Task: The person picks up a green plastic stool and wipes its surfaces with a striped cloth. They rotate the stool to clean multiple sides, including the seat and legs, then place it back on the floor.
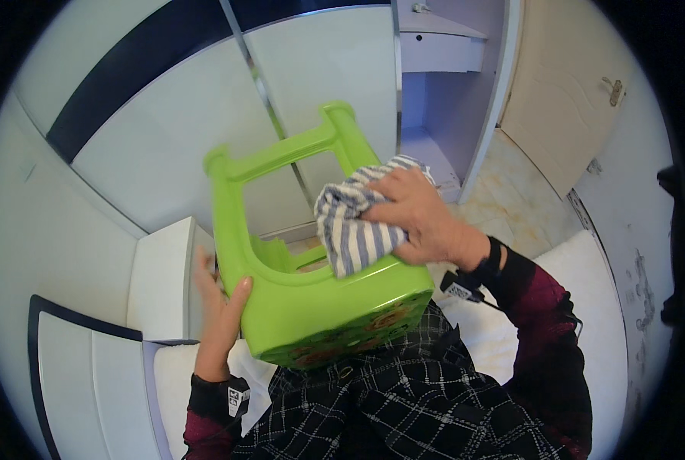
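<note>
A green plastic stool (325, 310) lies tipped on my lap, its legs pointing away from me and its flower-patterned seat facing my body. My left hand (221, 310) steadies its left side, with the thumb on the edge and the other fingers partly hidden behind the stool. In my right hand (420, 215) is a bunched blue-and-white striped cloth (354, 230), pressed against the stool's right side near the rim of the side opening.
Beyond the stool stands a wardrobe with white sliding doors (325, 69). A white bedside cabinet (161, 282) is at the left, by a headboard (69, 368). White fluffy bedding (578, 299) lies around me. An open shelf unit (443, 54) and a door (572, 98) are at the upper right.
</note>
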`<move>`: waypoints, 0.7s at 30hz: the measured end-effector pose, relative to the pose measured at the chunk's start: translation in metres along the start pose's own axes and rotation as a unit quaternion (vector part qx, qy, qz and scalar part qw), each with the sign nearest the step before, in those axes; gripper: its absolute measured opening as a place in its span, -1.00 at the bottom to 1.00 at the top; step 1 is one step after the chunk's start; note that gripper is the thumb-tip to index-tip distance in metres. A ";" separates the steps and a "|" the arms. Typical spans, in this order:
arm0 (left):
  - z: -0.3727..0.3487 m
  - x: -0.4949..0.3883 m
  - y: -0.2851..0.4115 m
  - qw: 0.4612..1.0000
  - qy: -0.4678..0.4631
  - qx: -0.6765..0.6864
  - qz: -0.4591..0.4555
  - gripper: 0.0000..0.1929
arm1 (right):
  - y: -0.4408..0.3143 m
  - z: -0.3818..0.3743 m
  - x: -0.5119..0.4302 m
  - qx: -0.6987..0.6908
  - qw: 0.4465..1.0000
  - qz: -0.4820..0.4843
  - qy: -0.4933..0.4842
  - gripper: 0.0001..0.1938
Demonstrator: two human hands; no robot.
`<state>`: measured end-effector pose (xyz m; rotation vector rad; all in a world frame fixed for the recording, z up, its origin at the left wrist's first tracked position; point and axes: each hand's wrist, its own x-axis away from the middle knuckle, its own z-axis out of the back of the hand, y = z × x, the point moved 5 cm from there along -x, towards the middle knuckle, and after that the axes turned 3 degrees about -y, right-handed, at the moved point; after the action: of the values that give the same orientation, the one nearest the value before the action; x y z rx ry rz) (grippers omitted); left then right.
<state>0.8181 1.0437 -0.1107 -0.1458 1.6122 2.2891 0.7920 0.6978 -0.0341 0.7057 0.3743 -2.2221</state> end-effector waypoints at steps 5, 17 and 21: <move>-0.027 -0.005 0.073 0.849 -0.159 -0.444 -0.239 -0.26 | -0.043 0.018 0.015 -0.016 1.000 0.010 -0.009 -0.60; -0.074 0.007 0.109 0.876 -0.278 -0.292 -0.264 -0.38 | 0.001 -0.003 -0.025 -0.014 0.994 0.045 -0.101 -0.62; -0.077 0.012 0.108 0.867 -0.313 -0.309 -0.234 -0.31 | 0.076 -0.032 -0.073 0.036 0.993 -0.035 -0.108 -0.62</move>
<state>0.7628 0.9418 -0.0447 0.0556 0.4328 2.0586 0.9016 0.7043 -0.0203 0.4884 0.2142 -2.3610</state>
